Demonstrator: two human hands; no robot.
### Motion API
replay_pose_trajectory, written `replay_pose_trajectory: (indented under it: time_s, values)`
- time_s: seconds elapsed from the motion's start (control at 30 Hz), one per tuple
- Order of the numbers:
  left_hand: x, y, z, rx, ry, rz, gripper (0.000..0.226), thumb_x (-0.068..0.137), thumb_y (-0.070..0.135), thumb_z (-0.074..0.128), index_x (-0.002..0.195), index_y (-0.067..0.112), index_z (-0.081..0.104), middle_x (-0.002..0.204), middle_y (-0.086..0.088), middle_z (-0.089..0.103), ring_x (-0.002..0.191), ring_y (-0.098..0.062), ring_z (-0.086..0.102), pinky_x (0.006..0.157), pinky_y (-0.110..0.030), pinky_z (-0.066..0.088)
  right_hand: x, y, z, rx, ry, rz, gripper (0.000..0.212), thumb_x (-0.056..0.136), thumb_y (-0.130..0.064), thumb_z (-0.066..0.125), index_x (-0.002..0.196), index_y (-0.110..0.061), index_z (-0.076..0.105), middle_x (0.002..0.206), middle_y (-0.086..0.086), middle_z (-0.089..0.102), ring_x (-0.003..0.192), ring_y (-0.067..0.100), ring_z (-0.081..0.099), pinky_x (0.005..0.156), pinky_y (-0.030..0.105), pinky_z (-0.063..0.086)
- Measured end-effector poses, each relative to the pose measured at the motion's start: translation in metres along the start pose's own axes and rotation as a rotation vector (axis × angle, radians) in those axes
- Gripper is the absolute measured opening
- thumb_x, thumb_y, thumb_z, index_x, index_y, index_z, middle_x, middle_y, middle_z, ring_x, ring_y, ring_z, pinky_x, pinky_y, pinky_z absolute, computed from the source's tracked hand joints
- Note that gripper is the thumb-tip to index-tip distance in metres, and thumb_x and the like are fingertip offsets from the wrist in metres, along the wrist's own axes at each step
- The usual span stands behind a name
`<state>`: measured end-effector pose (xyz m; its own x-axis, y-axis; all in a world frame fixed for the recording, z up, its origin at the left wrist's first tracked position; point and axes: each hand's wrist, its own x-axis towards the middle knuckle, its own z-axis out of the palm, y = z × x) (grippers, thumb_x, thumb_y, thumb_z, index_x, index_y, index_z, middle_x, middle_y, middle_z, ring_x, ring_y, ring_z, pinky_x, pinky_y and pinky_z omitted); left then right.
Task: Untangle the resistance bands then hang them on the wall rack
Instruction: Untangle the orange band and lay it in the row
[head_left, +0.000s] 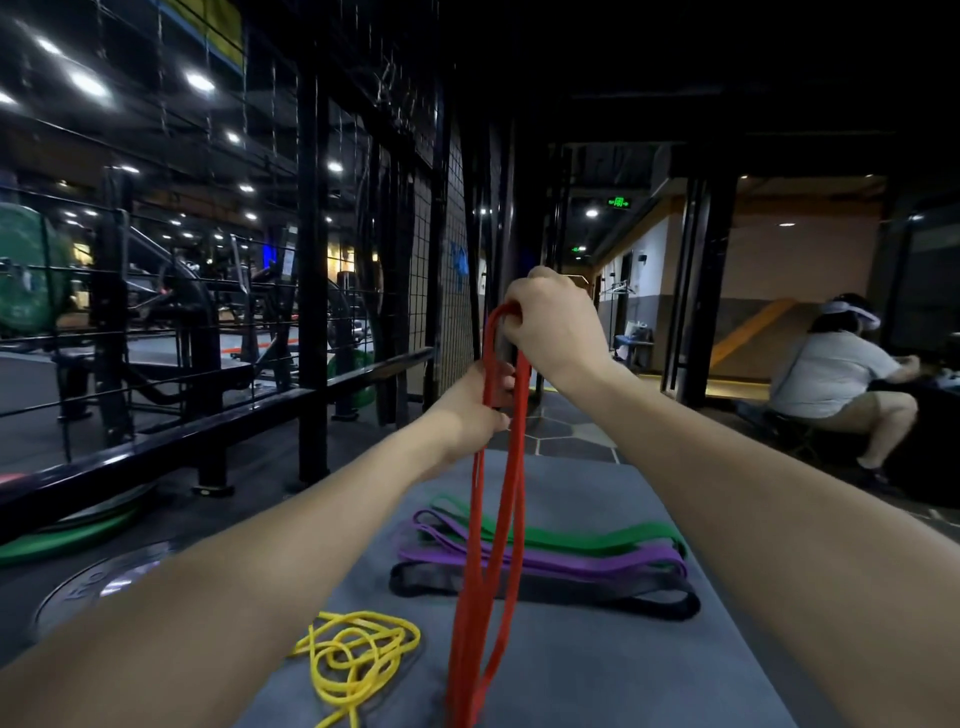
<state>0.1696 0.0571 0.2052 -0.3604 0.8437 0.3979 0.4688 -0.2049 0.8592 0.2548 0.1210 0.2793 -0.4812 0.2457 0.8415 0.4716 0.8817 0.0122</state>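
Both arms bare, stretched forward. Right hand (555, 323) raised highest, fist closed, knuckles up, wrist bent down. Left hand (480, 410) just below and left of it, fingers curled shut, thumb side up, forearm angled inward.

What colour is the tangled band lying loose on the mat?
Yellow band, seen clearly in the head view, on the grey mat.

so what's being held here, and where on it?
The red band. Right hand grips the top of its loop; left hand pinches the strands just below. The rest hangs down toward the grey mat.
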Motion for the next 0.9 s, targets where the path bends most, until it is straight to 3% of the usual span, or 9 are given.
replay_pose_trajectory:
  time_s: [0.07,0.17,0.33,0.43,0.53,0.67,0.77,0.83,0.9]
  values:
    - [-0.002,-0.002,0.01,-0.127,-0.017,0.011,0.049,0.082,-0.016,0.043,0.106,0.027,0.046,0.09,0.002,0.053,0.087,-0.015,0.052,0.082,-0.03,0.043,-0.002,-0.002,0.002,0.04,0.018,0.021,0.013,0.083,-0.006,0.055,0.087,0.001,0.065,0.094,0.012,0.058,0.082,0.03,0.057,0.068,0.037,0.049]
    - [-0.004,-0.009,0.021,-0.221,-0.001,0.017,0.048,0.084,-0.016,0.041,0.11,0.024,0.043,0.091,0.003,0.056,0.087,-0.012,0.054,0.073,-0.024,0.046,-0.006,0.002,0.004,0.085,0.033,0.079,0.01,0.084,-0.011,0.058,0.085,-0.003,0.065,0.093,0.008,0.058,0.076,0.023,0.055,0.066,0.031,0.045]
    - [-0.011,-0.035,0.045,-0.105,-0.044,-0.041,0.034,0.087,-0.003,0.054,0.111,0.019,0.042,0.086,0.005,0.059,0.091,-0.015,0.059,0.084,-0.027,0.046,-0.008,0.018,0.004,0.225,0.119,0.309,0.012,0.079,-0.014,0.063,0.077,-0.003,0.066,0.08,0.011,0.065,0.073,0.025,0.062,0.07,0.04,0.054]
    - [-0.019,-0.062,0.059,-0.083,-0.14,-0.099,0.03,0.083,-0.005,0.053,0.104,0.016,0.047,0.075,0.0,0.057,0.078,-0.018,0.061,0.077,-0.022,0.049,-0.01,0.034,-0.001,0.287,0.149,0.448,0.01,0.079,-0.016,0.066,0.079,-0.006,0.068,0.077,0.007,0.067,0.068,0.02,0.063,0.071,0.037,0.055]
    - [-0.025,-0.098,0.066,0.082,-0.235,-0.128,0.022,0.081,0.0,0.056,0.09,0.019,0.053,0.068,-0.002,0.058,0.067,-0.016,0.059,0.078,-0.033,0.052,-0.02,0.059,0.0,0.312,0.148,0.571,0.011,0.08,-0.02,0.069,0.08,-0.008,0.069,0.076,0.006,0.067,0.07,0.021,0.066,0.072,0.038,0.057]
    - [-0.025,-0.14,0.051,0.448,-0.292,-0.14,0.018,0.085,0.002,0.05,0.09,0.016,0.061,0.078,0.001,0.059,0.07,-0.011,0.056,0.06,-0.007,0.04,-0.053,0.105,0.003,0.27,0.16,0.776,0.015,0.08,-0.021,0.069,0.085,-0.007,0.071,0.082,0.01,0.07,0.081,0.026,0.066,0.081,0.04,0.055]
    - [-0.013,-0.16,0.028,0.54,-0.254,-0.161,0.024,0.089,0.003,0.05,0.078,0.024,0.05,0.072,0.007,0.055,0.073,-0.013,0.057,0.056,-0.007,0.038,-0.092,0.139,0.015,0.251,0.15,0.935,0.018,0.083,-0.019,0.067,0.092,-0.005,0.071,0.086,0.012,0.068,0.085,0.025,0.064,0.076,0.029,0.048]
    - [0.004,-0.169,0.008,0.644,-0.27,-0.148,0.025,0.09,0.002,0.049,0.078,0.025,0.046,0.08,0.002,0.058,0.076,-0.013,0.058,0.064,-0.011,0.041,-0.118,0.157,0.035,0.281,0.167,1.051,0.02,0.082,-0.018,0.066,0.096,-0.005,0.072,0.093,0.016,0.07,0.092,0.029,0.065,0.082,0.032,0.049]
    - [0.022,-0.173,-0.014,0.768,-0.305,-0.099,0.02,0.089,0.0,0.05,0.086,0.02,0.05,0.095,-0.008,0.06,0.095,-0.026,0.059,0.077,-0.026,0.041,-0.139,0.168,0.063,0.354,0.172,1.165,0.017,0.079,-0.015,0.067,0.094,-0.007,0.072,0.091,0.016,0.07,0.091,0.029,0.066,0.086,0.035,0.052]
